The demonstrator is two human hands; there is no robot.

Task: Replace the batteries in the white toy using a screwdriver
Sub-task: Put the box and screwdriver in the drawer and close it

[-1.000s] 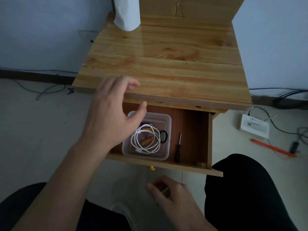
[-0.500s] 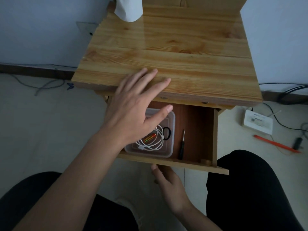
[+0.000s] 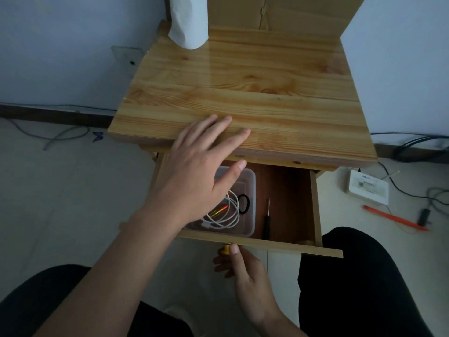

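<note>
View from a head-worn camera, looking down at a small pine table (image 3: 243, 93) against a pale wall. Its single drawer (image 3: 286, 190) stands pulled out toward the viewer.

The left hand (image 3: 194, 176) reaches in from the lower left. Its grip is apart: the fingers are straight and spread, lying across the table's front edge, with the thumb stretched over the drawer.

The right hand (image 3: 245, 271) comes up from below. Its grip is closed on the yellow knob (image 3: 224, 250) at the drawer front, the thumb against the knob's side and the fingers curled underneath.

The screwdriver (image 3: 266, 222), with a black handle and a thin shaft pointing away from the viewer, lies on the drawer's dark floor, just to the right of a clear plastic container (image 3: 251, 190).

The container, partly covered by the left hand, holds a coiled white cable (image 3: 230, 220), a black hair tie (image 3: 245, 203) and a shiny green-and-orange cylinder (image 3: 220, 211) (perhaps a battery; too small to be sure).

A white paper roll (image 3: 189, 20) stands at the table's back left corner, beside brown cardboard (image 3: 291, 10).

On the floor (image 3: 73, 190) to the right lie a flat white box (image 3: 368, 188) with wires and an orange pen (image 3: 396, 218). Knees in black trousers frame the bottom.
</note>
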